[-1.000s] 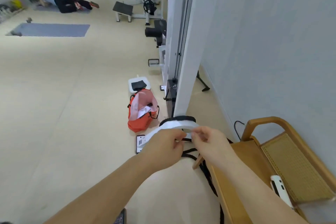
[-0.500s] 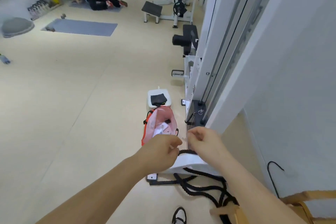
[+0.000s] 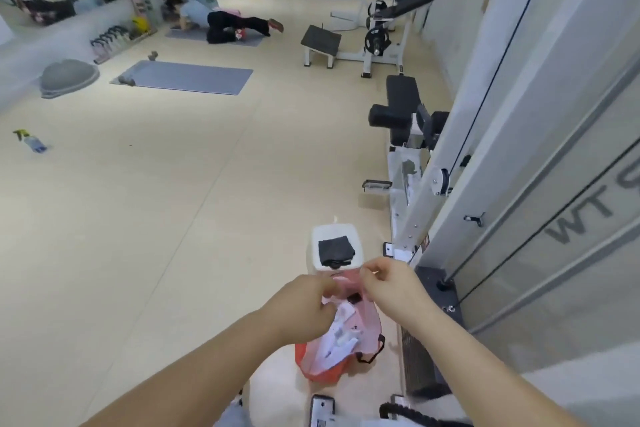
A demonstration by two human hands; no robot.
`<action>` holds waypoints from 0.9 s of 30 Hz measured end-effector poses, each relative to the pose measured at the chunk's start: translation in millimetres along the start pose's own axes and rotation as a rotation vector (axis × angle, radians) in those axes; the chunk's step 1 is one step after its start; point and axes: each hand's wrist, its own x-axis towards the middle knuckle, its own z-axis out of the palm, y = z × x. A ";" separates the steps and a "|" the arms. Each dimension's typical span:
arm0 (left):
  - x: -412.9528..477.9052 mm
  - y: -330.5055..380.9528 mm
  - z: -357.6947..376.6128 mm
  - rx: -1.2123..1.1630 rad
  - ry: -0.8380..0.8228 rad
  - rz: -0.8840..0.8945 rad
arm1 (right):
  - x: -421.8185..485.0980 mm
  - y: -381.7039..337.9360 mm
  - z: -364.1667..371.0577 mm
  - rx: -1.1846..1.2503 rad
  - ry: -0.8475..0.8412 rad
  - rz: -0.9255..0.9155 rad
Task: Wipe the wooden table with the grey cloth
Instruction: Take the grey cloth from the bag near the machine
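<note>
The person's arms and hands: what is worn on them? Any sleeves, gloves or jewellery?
No sleeves in view: the left forearm and right forearm are bare. The left hand and right hand wear no gloves, rings or watch.

floor (image 3: 173, 218) open left; orange bag (image 3: 322, 369) ahead, machine frame (image 3: 485, 114) blocks right

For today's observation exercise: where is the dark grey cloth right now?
In the head view the dark grey cloth lies on a white tub on the floor, just beyond the orange bag, left of the gym machine.
</note>
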 end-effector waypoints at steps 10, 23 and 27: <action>233.9 -132.9 -134.1 0.241 -0.232 0.138 | 253.0 -63.5 87.6 0.001 0.140 0.295; 464.0 -227.5 -99.9 0.533 -0.651 0.128 | 439.0 30.6 75.8 0.218 0.157 0.540; 546.4 -265.6 -57.2 0.430 -0.626 0.019 | 495.3 96.0 86.3 0.230 0.191 0.653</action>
